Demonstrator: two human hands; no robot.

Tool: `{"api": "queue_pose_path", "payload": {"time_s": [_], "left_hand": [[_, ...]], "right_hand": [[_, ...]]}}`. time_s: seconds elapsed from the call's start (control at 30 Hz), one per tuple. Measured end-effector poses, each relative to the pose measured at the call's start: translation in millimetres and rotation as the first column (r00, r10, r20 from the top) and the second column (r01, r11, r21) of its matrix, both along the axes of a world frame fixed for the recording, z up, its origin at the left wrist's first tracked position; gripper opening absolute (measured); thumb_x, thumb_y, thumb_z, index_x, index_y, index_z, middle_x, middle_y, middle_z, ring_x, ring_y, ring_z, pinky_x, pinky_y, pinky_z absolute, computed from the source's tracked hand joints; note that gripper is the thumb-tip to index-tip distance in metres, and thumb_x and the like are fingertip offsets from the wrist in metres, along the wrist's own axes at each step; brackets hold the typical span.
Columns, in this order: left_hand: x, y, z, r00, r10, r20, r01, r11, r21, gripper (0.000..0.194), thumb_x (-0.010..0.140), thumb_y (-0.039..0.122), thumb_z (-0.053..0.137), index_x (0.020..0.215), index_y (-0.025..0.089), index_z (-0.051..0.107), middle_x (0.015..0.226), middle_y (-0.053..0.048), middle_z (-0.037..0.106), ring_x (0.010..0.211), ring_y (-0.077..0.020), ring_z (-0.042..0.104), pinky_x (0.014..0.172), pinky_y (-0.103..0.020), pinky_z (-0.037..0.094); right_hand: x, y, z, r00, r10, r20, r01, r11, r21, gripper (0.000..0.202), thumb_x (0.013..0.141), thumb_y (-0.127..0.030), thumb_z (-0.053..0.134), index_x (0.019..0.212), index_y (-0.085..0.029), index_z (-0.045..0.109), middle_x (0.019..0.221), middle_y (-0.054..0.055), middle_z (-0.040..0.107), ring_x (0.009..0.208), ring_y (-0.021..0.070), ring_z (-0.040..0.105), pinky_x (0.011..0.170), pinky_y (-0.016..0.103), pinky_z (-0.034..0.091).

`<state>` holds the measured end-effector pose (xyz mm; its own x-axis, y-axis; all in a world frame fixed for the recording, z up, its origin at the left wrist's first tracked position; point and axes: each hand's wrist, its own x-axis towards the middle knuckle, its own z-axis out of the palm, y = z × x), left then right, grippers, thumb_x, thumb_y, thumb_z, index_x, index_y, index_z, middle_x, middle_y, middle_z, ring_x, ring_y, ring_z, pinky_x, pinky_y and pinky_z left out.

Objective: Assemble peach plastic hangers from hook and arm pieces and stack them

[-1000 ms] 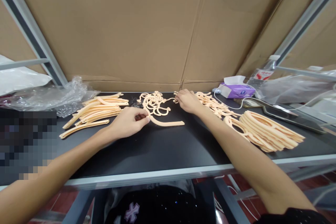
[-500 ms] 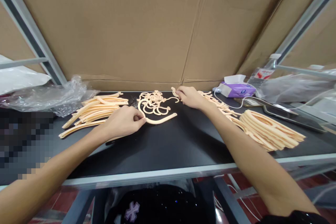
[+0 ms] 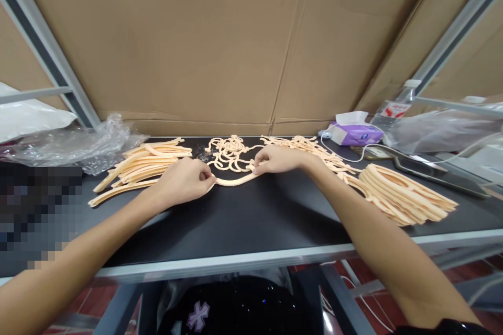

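Nearest me runs the desk's front edge [image 3: 228,266], and anything dragged over it by a forearm could drop to the floor. Beyond it, about midway between the desk's left and right edges, the curved strip [image 3: 236,182] bridges my two hands, a little above or on the black top; I can't tell which. My left hand [image 3: 187,183] pinches its left end between thumb and fingers, and my right hand [image 3: 275,159] has thumb and fingertips closed at its right end; whether a smaller piece is tucked in there too, I cannot tell. If I push both ends inward, the strip could bow, twist or spring out of a fingertip hold, and it might crack if the plastic is brittle. To the right, the stack of curved pieces [image 3: 408,196] fans toward the desk's right edge, close beside my forearm in this view, so a careless elbow could make it slide. On the left, the pile of loose strips [image 3: 145,165] lies just behind my left wrist; drawing that arm back might catch the lowest one and scatter the rest. Farther off, toward the back edge, the heap of hooks [image 3: 230,152] is tangled, so tugging one could drag out several. The scattered small pieces [image 3: 314,149] behind my right arm could get nudged toward the white cable [image 3: 349,161].
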<state>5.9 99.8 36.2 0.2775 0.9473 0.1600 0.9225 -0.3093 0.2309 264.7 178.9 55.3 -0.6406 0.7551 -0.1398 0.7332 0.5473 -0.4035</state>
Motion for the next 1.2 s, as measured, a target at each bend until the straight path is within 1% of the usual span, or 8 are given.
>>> {"api": "queue_pose_path", "payload": {"time_s": [0.1, 0.23, 0.3, 0.4, 0.53, 0.67, 0.93, 1.2], "left_hand": [[-1, 0, 0.6, 0.999, 0.011, -0.034, -0.01, 0.999, 0.032, 0.025, 0.082, 0.036, 0.055, 0.076, 0.023, 0.075, 0.073, -0.002, 0.074, 0.067, -0.0204, 0.065, 0.058, -0.029, 0.038], [0, 1, 0.5, 0.995, -0.004, -0.1, 0.023, 0.982, 0.19, 0.021, 0.082, 0.031, 0.055, 0.077, 0.021, 0.072, 0.078, -0.003, 0.072, 0.073, -0.0223, 0.065, 0.063, -0.031, 0.041], [6, 1, -0.8, 0.992, -0.054, -0.11, 0.081, 0.964, 0.254, 0.021, 0.084, 0.031, 0.054, 0.082, 0.02, 0.072, 0.087, -0.005, 0.072, 0.084, -0.0239, 0.065, 0.07, -0.033, 0.045], [24, -1, -5.1, 0.977, -0.168, -0.134, 0.199, 0.942, 0.27, 0.024, 0.09, 0.033, 0.052, 0.095, 0.019, 0.072, 0.1, -0.007, 0.071, 0.1, -0.0259, 0.064, 0.081, -0.035, 0.049], [57, 2, -12.6, 0.91, -0.345, -0.228, 0.387, 0.905, 0.176, 0.03, 0.097, 0.038, 0.048, 0.104, 0.017, 0.069, 0.106, -0.01, 0.069, 0.105, -0.0273, 0.062, 0.091, -0.04, 0.049], [76, 11, -20.0, 0.925, -0.341, -0.168, 0.366, 0.919, 0.146, 0.024, 0.099, 0.029, 0.045, 0.101, 0.017, 0.066, 0.105, -0.01, 0.068, 0.102, -0.0258, 0.063, 0.089, -0.039, 0.051], [67, 11, -31.2, 0.933, -0.358, 0.025, 0.349, 0.921, 0.172, 0.021, 0.094, 0.02, 0.046, 0.101, 0.019, 0.066, 0.108, -0.008, 0.064, 0.102, -0.0227, 0.062, 0.088, -0.036, 0.051], [70, 0, -25.4, 0.948, -0.311, 0.071, 0.301, 0.946, 0.122, 0.018, 0.083, 0.014, 0.051, 0.09, 0.02, 0.067, 0.093, -0.006, 0.069, 0.091, -0.0231, 0.064, 0.081, -0.036, 0.051]], "right_hand": [[-1, 0, -1.3, 0.997, 0.073, -0.027, -0.075, 0.994, -0.083, 0.018, 0.072, -0.033, 0.062, 0.072, -0.017, 0.071, 0.073, 0.0, 0.068, 0.071, 0.0149, 0.056, 0.064, 0.025, 0.039], [-2, -1, -2.0, 0.989, 0.025, -0.148, -0.02, 0.999, 0.033, 0.018, 0.078, -0.032, 0.06, 0.081, -0.017, 0.07, 0.076, 0.001, 0.067, 0.068, 0.0131, 0.056, 0.06, 0.024, 0.037], [-2, -1, -3.2, 0.975, -0.048, -0.216, 0.058, 0.998, 0.037, 0.016, 0.082, -0.032, 0.059, 0.087, -0.018, 0.065, 0.078, 0.0, 0.066, 0.061, 0.011, 0.054, 0.055, 0.023, 0.035], [-2, 1, -5.7, 0.954, -0.081, -0.29, 0.088, 0.996, 0.012, 0.011, 0.088, -0.029, 0.054, 0.089, -0.019, 0.057, 0.078, 0.0, 0.065, 0.055, 0.0096, 0.053, 0.052, 0.023, 0.035], [-2, 4, -7.4, 0.952, -0.021, -0.305, 0.08, 0.98, 0.181, 0.008, 0.09, -0.024, 0.052, 0.088, -0.019, 0.057, 0.078, -0.001, 0.065, 0.067, 0.0115, 0.055, 0.064, 0.024, 0.037], [-2, 4, -6.9, 0.958, -0.035, -0.285, 0.108, 0.963, 0.247, 0.011, 0.09, -0.026, 0.053, 0.087, -0.018, 0.061, 0.081, 0.0, 0.066, 0.075, 0.0135, 0.055, 0.068, 0.025, 0.036], [-3, 3, -5.1, 0.964, -0.027, -0.264, 0.098, 0.96, 0.262, 0.016, 0.091, -0.027, 0.052, 0.088, -0.018, 0.065, 0.083, 0.001, 0.067, 0.074, 0.0133, 0.055, 0.067, 0.025, 0.034], [-1, 1, -0.9, 0.971, -0.078, -0.224, 0.133, 0.961, 0.241, 0.015, 0.089, -0.026, 0.051, 0.09, -0.018, 0.064, 0.083, 0.002, 0.068, 0.075, 0.0146, 0.057, 0.066, 0.025, 0.035]]}}
